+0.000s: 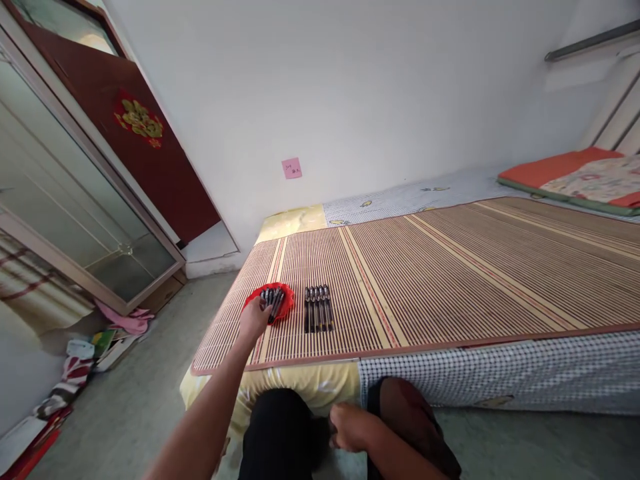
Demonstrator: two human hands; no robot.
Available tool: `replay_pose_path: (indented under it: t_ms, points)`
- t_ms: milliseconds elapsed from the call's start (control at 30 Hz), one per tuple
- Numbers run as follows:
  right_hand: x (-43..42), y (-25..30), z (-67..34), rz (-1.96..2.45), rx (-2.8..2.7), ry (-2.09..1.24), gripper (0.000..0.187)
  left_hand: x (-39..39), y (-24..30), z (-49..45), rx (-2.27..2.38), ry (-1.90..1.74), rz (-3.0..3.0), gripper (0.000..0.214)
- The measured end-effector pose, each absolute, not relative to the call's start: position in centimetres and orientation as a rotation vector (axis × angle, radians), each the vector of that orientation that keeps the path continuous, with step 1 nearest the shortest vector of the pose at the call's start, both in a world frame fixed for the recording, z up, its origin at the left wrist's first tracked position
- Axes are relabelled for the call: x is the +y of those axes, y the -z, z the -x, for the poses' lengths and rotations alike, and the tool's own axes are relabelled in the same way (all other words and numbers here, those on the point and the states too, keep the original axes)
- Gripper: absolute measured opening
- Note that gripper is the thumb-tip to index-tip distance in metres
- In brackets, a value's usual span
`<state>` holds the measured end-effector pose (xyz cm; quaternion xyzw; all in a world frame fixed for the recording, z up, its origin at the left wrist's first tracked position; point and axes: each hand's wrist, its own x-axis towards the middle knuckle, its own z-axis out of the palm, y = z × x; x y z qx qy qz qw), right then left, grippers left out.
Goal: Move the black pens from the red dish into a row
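While the left hand point(254, 317) stretches forward to the red cloth point(287, 305), its fingers lie on a small bundle of dark pens point(273, 298) that rests on this cloth. The fingers are bent over the near ends of the pens, but I cannot tell if they really close around them or only touch them. The red cloth lies on a striped bamboo mat point(450, 267), close to its front left corner, and the mat covers the bed point(310, 387).

Just to the right of the red cloth, a second group of pens point(317, 309) lies on the mat. These pens are side by side in one neat row and do not touch the cloth.

Well below the red cloth, at the bottom edge of the view, the right hand point(347, 427) rests between the person's knees. It is curled into a loose fist, and nothing shows inside it.

Far behind the red cloth, a small pink note point(291, 168) sticks on the white wall. Far to the right of the cloth, a folded orange blanket point(560, 167) lies at the other end of the bed.
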<state>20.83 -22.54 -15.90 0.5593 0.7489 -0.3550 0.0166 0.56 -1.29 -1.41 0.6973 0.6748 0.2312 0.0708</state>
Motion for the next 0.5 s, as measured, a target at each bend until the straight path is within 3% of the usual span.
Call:
replay_pose_path:
  t_ms: [233,500]
  points:
    - [-22.3,15.9,-20.9,-1.705,2.386,1.046,0.025,0.9,1.8,-1.5,2.139,-0.406,-2.125,0.013]
    - [-22.2,15.2,-20.8,-1.709,2.367,1.085,0.024,1.6,1.7,-1.9,2.168,-0.332,-2.050,0.010]
